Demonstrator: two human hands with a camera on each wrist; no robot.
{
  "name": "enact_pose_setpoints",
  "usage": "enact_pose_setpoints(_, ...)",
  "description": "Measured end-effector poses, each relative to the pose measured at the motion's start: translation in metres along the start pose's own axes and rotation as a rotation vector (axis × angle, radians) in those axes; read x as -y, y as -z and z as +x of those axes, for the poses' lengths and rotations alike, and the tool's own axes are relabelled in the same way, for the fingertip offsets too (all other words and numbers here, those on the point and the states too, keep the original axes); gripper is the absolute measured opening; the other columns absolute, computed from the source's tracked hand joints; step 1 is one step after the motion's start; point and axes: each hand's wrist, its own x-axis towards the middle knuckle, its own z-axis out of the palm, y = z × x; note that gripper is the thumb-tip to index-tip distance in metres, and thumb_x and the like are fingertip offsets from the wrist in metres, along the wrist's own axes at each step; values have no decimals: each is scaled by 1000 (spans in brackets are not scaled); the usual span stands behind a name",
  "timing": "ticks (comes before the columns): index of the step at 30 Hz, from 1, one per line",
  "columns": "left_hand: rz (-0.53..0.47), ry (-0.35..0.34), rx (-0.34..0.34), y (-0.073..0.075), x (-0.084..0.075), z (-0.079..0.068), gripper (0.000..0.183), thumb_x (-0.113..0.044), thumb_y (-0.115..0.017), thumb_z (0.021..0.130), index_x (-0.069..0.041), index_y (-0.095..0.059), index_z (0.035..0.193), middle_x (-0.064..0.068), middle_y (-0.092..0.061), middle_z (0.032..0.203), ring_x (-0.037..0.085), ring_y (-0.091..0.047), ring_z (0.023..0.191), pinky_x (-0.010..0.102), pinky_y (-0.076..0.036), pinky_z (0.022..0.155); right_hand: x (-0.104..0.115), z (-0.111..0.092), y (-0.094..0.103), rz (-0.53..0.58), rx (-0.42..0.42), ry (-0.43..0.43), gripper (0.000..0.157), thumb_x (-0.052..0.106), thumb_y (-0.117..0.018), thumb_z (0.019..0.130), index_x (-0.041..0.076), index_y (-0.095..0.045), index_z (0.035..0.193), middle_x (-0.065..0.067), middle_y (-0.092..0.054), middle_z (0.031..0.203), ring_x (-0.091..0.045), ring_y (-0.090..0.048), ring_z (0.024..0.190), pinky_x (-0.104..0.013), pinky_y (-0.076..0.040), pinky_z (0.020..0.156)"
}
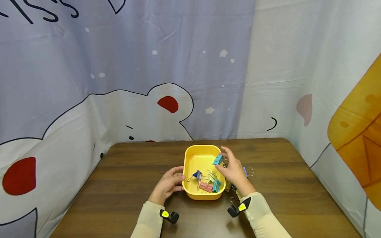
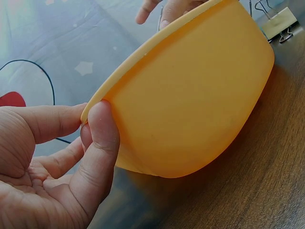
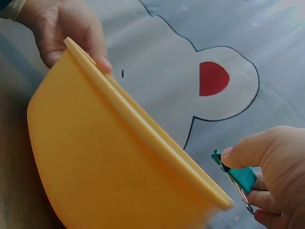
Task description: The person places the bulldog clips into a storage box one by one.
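Observation:
A yellow plastic basin (image 1: 193, 162) stands on the table with several binder clips inside, among them a pink one (image 1: 205, 187), a teal one (image 1: 216, 185) and a dark blue one (image 1: 197, 175). My left hand (image 1: 170, 184) pinches the basin's left rim; in the left wrist view the thumb and fingers (image 2: 102, 129) meet over its lip. Above the basin's right side, my right hand (image 1: 235, 170) holds a teal binder clip (image 1: 218, 160) between thumb and fingers. The right wrist view shows this clip (image 3: 243, 177) just beyond the rim, with its wire handle by the fingers.
More binder clips lie on the table to the right of the basin, partly hidden by my right arm, including a blue one (image 1: 245, 171) and a yellow one (image 2: 280, 24). Behind the wooden table (image 1: 134, 172) hangs a printed cloth (image 1: 214, 82).

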Motion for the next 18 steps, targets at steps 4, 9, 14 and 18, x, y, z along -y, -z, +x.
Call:
enact_pose_setpoints(4,-6,-3,6,1,1,1,52,-2,-55,88,-2,-35,136,28,-47,115,23,-59,78,31,-55,57,5,2,-6,4,19,-17,77,22,-73,78,31,-27,139,1,-54,126,-28,-53,109,-47,-48,83)
enact_pose_setpoints(9,-8,-7,16,1,-1,-1,52,-1,-54,89,-2,-33,136,27,-48,113,22,-59,78,32,-55,57,7,6,-13,16,21,-37,77,21,-74,77,31,-29,138,0,-55,125,-31,-53,108,-48,-45,88)
enact_pose_setpoints(14,-10,-5,23,-1,-3,-4,53,-2,-56,88,-1,-33,136,29,-46,115,22,-59,78,33,-55,58,6,7,-19,11,16,-42,75,20,-74,77,26,-32,139,1,-54,126,-32,-51,111,-49,-43,91)
enact_pose_setpoints(18,-10,-1,7,0,0,-1,52,-1,-55,88,-2,-35,135,28,-47,114,20,-59,76,32,-55,58,5,9,-21,-2,2,-30,73,20,-74,78,24,-33,138,-1,-54,126,-30,-51,113,-47,-41,93)
